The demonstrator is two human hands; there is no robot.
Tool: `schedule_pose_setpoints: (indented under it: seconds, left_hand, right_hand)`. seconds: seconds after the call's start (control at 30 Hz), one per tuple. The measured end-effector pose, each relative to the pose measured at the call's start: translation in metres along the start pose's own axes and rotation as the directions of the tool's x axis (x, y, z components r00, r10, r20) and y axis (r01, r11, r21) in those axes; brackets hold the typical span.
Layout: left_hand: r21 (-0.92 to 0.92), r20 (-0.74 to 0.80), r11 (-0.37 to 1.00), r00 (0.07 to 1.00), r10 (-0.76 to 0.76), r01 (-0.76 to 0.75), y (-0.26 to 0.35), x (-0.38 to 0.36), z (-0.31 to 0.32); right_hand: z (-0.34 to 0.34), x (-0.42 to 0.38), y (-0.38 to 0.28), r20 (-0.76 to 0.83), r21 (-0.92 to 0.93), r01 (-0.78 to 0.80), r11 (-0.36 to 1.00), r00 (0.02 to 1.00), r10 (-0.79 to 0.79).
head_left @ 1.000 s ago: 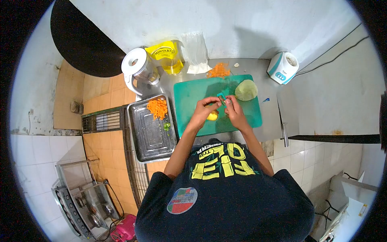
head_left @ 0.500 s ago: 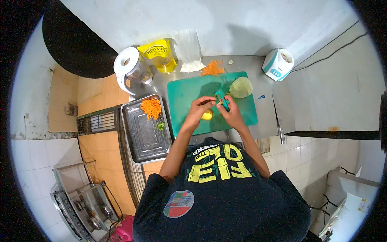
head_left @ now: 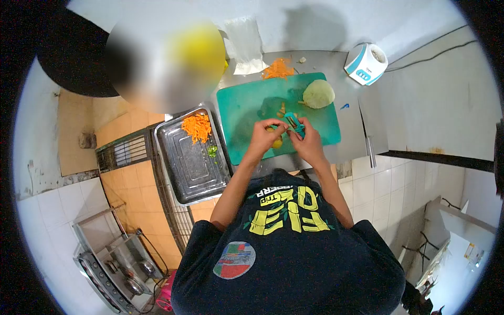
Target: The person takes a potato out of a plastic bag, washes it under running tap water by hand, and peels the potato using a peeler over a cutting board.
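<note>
My left hand (head_left: 264, 138) is closed around a yellow, partly peeled potato (head_left: 277, 142), low over the green cutting board (head_left: 239, 121). In my right hand (head_left: 310, 145) is a teal peeler (head_left: 295, 124), held right beside the left fingertips, which pinch together near its head. Whether the blade touches the potato cannot be made out. Some brown peelings (head_left: 282, 109) lie on the board just beyond the peeler. A pale green cabbage (head_left: 318, 94) sits at the board's far right corner.
Left of the board, a metal tray (head_left: 191, 178) holds shredded carrot (head_left: 197, 128) and chopped green bits (head_left: 212, 151). Orange peelings (head_left: 279, 68) lie behind the board. A knife (head_left: 370, 152) rests at right, near a white-and-teal appliance base (head_left: 366, 64). A blurred patch covers the upper left.
The camera view has shifted, so the counter appears higher. A blur now covers the jug and yellow pouch. Both hands keep hold of the potato and peeler, and peelings show more plainly beyond them.
</note>
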State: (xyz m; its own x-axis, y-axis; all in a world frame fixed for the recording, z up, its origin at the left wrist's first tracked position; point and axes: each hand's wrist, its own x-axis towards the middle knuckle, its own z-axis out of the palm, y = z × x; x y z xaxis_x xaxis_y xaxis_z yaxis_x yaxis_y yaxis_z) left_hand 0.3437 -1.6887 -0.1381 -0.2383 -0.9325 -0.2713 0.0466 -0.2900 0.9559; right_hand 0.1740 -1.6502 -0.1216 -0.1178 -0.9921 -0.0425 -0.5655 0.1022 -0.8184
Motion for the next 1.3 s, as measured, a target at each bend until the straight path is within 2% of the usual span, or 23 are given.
schedule_pose_setpoints:
  seconds: [0.13, 0.23, 0.33, 0.43, 0.47, 0.53, 0.67, 0.73, 0.83, 0.97, 1.07, 1.17, 1.3]
  left_hand:
    - [-0.039, -0.051, 0.99, 0.989, -0.141, 0.139, -0.001, 0.003, 0.006]
    - [-0.015, -0.108, 0.999, 0.994, -0.034, 0.033, -0.008, 0.011, 0.015]
    - [0.091, -0.214, 0.98, 0.965, -0.154, 0.177, -0.016, 0.019, 0.015]
    - [-0.245, -0.224, 0.94, 0.93, -0.291, 0.236, -0.02, 0.029, 0.013]
    - [-0.437, -0.176, 0.864, 0.918, -0.354, 0.249, -0.02, 0.027, 0.013]
    - [-0.747, -0.057, 0.62, 0.907, -0.418, 0.239, 0.003, 0.026, 0.012]
    - [-0.874, 0.004, 0.469, 0.966, -0.26, 0.13, 0.009, 0.033, 0.014]
    - [-0.876, -0.028, 0.473, 0.969, -0.245, 0.094, 0.03, 0.03, 0.021]
    - [-0.858, -0.106, 0.513, 0.969, -0.224, 0.024, 0.054, 0.02, 0.032]
    - [-0.87, -0.164, 0.487, 0.976, -0.143, -0.075, 0.055, 0.013, 0.049]
    - [-0.872, -0.197, 0.483, 0.961, -0.194, -0.081, 0.047, 0.011, 0.058]
    - [-0.789, -0.231, 0.611, 0.953, -0.195, -0.066, 0.042, 0.01, 0.064]
    - [-0.736, -0.2, 0.674, 0.971, -0.129, -0.062, 0.048, 0.014, 0.075]
  right_hand:
    - [-0.022, -0.015, -0.004, 0.034, 0.001, -0.17, 0.985, 0.985, 0.17]
    - [-0.035, -0.023, 0.007, -0.046, -0.008, -0.169, 0.986, 0.985, 0.168]
    - [-0.04, -0.026, 0.025, -0.028, 0.028, -0.14, 0.99, 0.99, 0.141]
    - [-0.045, -0.029, 0.044, 0.08, 0.062, -0.15, 0.987, 0.986, 0.145]
    - [-0.045, -0.028, 0.049, 0.18, 0.193, -0.239, 0.952, 0.962, 0.205]
    - [-0.047, -0.017, 0.041, 0.389, 0.418, -0.415, 0.808, 0.885, 0.254]
    - [-0.062, 0.012, 0.001, 0.421, 0.457, -0.312, 0.833, 0.901, 0.106]
    - [-0.063, 0.024, -0.01, 0.423, 0.505, -0.243, 0.828, 0.906, 0.008]
    - [-0.051, 0.035, -0.006, 0.28, 0.495, -0.07, 0.866, 0.956, -0.083]
    - [-0.057, 0.043, 0.002, 0.342, 0.41, -0.01, 0.912, 0.929, -0.143]
    - [-0.063, 0.037, -0.003, 0.351, 0.39, 0.03, 0.92, 0.919, -0.179]
    - [-0.063, 0.035, -0.005, 0.315, 0.351, 0.121, 0.928, 0.918, -0.239]
    - [-0.066, 0.033, -0.004, 0.196, 0.215, 0.324, 0.921, 0.91, -0.366]
